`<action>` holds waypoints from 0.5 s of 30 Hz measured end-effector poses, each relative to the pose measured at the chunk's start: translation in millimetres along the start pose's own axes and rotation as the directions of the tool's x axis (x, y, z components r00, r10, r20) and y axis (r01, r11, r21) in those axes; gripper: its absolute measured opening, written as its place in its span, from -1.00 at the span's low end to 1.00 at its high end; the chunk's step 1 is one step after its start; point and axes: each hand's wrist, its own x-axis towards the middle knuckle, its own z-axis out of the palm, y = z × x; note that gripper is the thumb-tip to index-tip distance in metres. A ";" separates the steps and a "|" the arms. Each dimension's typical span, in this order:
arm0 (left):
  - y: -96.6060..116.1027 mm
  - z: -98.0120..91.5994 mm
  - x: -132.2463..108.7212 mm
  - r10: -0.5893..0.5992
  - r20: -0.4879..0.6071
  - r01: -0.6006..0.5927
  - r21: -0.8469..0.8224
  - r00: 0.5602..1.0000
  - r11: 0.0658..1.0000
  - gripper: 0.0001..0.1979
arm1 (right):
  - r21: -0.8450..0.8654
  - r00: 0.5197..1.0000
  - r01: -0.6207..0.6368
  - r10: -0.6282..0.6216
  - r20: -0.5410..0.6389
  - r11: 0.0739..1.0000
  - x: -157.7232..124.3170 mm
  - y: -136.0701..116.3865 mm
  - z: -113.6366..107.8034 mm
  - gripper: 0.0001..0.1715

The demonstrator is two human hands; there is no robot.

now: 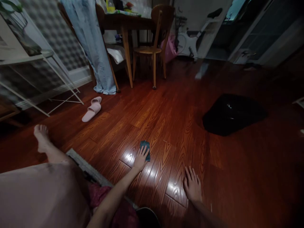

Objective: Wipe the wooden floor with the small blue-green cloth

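Observation:
My left hand (141,158) reaches forward over the glossy wooden floor (166,126), fingers spread and resting on a small dark teal cloth (145,148) that lies flat on the boards. My right hand (192,185) lies flat on the floor to the right, fingers stretched out, holding nothing. My bare left leg and foot (41,136) stretch out at the left, beside a grey rug edge (83,164).
A pink slipper (92,109) lies at the left. A black bag (231,114) sits on the floor at the right. Behind stand a wooden table (125,23), a chair (154,47), hanging blue cloth (95,47) and a white rack (47,82).

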 end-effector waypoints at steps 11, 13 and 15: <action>-124.9 -39.0 -12.1 -0.530 -0.145 0.540 0.038 0.836 0.841 -0.27 | -0.017 0.999 -0.006 0.006 0.034 1.000 -3.1 3.3 0.1 -0.22; -139.1 -38.6 -18.5 -0.613 -0.166 0.624 0.019 0.773 0.781 -0.27 | -0.013 0.999 -0.004 0.005 0.038 1.000 -3.1 3.8 0.5 -0.23; -139.8 -35.2 -21.8 -0.637 -0.183 0.651 0.018 0.749 0.759 -0.28 | -0.007 0.999 -0.007 0.008 0.041 1.000 -3.3 4.0 1.0 -0.22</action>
